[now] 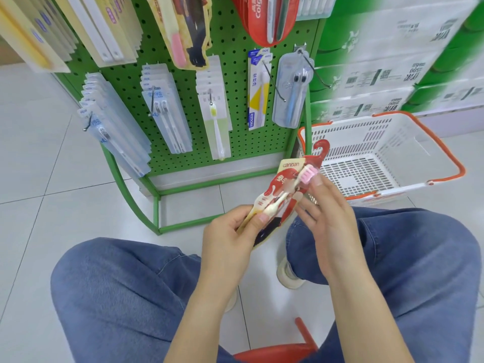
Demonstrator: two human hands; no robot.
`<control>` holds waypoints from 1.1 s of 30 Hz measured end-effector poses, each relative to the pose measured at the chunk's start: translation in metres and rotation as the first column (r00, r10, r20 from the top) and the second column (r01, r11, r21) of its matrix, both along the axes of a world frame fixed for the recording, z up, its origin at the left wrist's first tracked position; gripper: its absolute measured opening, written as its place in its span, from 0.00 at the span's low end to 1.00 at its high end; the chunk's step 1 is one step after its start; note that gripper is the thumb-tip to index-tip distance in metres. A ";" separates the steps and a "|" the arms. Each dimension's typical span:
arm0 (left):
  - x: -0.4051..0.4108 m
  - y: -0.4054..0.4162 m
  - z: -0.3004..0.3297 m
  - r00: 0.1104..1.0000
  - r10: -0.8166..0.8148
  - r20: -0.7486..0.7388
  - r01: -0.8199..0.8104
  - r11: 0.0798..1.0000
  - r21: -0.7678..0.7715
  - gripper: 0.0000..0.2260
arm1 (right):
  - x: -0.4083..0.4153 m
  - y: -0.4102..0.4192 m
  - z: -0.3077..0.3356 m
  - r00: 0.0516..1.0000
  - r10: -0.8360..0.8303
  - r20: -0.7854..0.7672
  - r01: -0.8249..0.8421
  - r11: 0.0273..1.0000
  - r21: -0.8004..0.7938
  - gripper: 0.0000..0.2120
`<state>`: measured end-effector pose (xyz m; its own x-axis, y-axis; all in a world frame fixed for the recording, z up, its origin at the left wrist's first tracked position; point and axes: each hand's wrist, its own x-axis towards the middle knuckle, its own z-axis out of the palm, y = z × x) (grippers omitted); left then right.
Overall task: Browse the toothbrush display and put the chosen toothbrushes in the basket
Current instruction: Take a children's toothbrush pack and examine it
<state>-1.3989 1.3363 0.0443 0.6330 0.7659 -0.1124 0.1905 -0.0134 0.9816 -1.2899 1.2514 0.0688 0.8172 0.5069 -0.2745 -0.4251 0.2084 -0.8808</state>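
Just in front of the green rack (183, 38), low down by its bottom frame, a person sits with both knees up and holds one toothbrush pack (281, 195) out for a look. The left hand (230, 242) pinches the pack's lower end, thumb on the front and fingers curled behind it. The right hand (322, 213) has the upper end, thumb up by the pink bristles and the other fingers spread along the edge, so both hands are clamped on the same pack. It's a red and cream card with a red hook on top, and it looks like two brushes in it, though I can't be sure of that.

The basket (445, 153), white with orange handles, sits on the floor just to the right of the rack's foot, right behind the pack from this angle. Nothing shows inside it as far as I can see.

Still hanging on the rack are clear twin packs on the left pegs, a yellow-bristled single in the middle, and a blue brush with googly eyes near the right edge.

So my read: this is still the browsing and checking bit, with the pick made or nearly made. The next move looks easy enough: swing the pack to the right over the basket's near rim and let go with both hands. The hook could catch on the slots.
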 end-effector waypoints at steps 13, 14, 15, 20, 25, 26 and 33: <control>-0.003 0.003 0.006 0.997 -0.078 -0.016 0.079 0.994 0.079 0.07 | -0.001 -0.001 0.004 0.994 -0.070 0.089 0.071 0.997 -0.004 0.18; -0.003 0.003 0.006 0.996 -0.084 -0.007 0.084 0.995 0.051 0.08 | -0.001 -0.001 0.005 0.993 -0.073 0.092 0.074 0.997 -0.009 0.18; -0.004 0.003 0.007 0.995 -0.100 -0.003 0.100 0.994 0.030 0.07 | 0.000 -0.002 0.005 0.993 -0.077 0.093 0.079 0.997 -0.015 0.19; -0.015 0.012 0.006 0.973 -0.223 -0.053 0.223 0.975 -0.010 0.07 | 0.003 -0.005 0.005 0.987 -0.151 0.064 0.154 0.986 -0.055 0.25; -0.020 0.012 0.011 0.978 -0.207 -0.015 0.204 0.973 -0.107 0.09 | 0.005 -0.008 0.006 0.986 -0.157 0.061 0.161 0.984 -0.069 0.25; -0.019 0.011 0.011 0.985 -0.170 0.012 0.170 0.975 -0.145 0.09 | 0.005 -0.008 0.006 0.988 -0.145 0.061 0.148 0.987 -0.055 0.24; -0.013 0.007 0.019 0.983 -0.020 0.184 0.114 0.851 -0.513 0.13 | -0.004 -0.007 0.004 0.979 0.201 0.015 -0.200 0.978 -0.057 0.08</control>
<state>-1.4119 1.3433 0.0638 0.7255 0.5798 -0.3706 0.0417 0.5006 0.8647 -1.2942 1.2444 0.0733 0.7060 0.6459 -0.2903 -0.4349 0.0720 -0.8976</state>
